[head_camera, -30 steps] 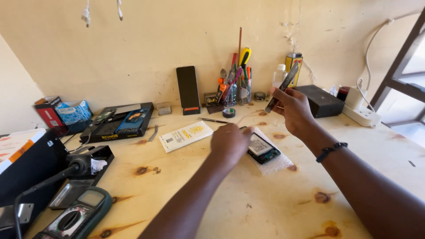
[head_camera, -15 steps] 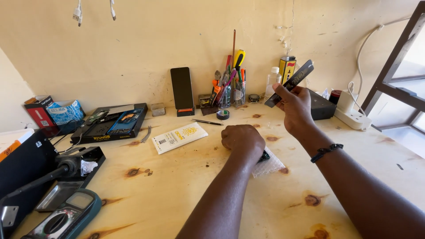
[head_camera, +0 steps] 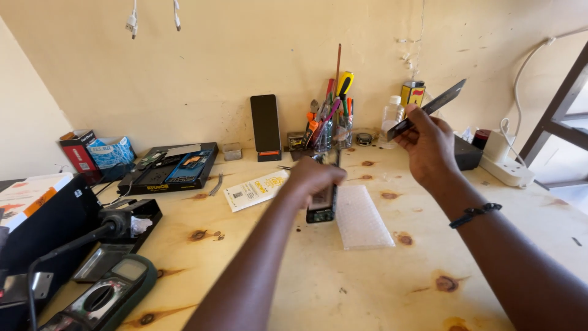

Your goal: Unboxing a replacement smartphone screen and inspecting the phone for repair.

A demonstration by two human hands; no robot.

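Two bare hands are seen over a pale plywood workbench (head_camera: 343, 288). The left hand (head_camera: 313, 176) is curled down over a dark opened phone (head_camera: 323, 205), which lies flat on the bench near its middle; the fingers are closed on the phone's upper end, though how firmly it is gripped cannot be told. The right hand (head_camera: 429, 146) is raised above the bench, and a thin dark screen panel (head_camera: 432, 107) is pinched between its thumb and fingers, tilted with its far end pointing up and to the right. A black bracelet (head_camera: 474, 214) is worn on the right wrist. Just to the right of the phone, a white sheet of bubble wrap (head_camera: 361, 217) is laid flat, and to its left a white printed card (head_camera: 254, 190) is placed. Behind the hands, a cup of screwdrivers and tools (head_camera: 334, 116) is set against the wall, with a black phone (head_camera: 265, 124) propped upright beside it and a clear bottle (head_camera: 391, 116) close by. Farther left, a black tray of parts (head_camera: 171, 168) is kept, and a green multimeter (head_camera: 104, 297) is found at the near left edge.
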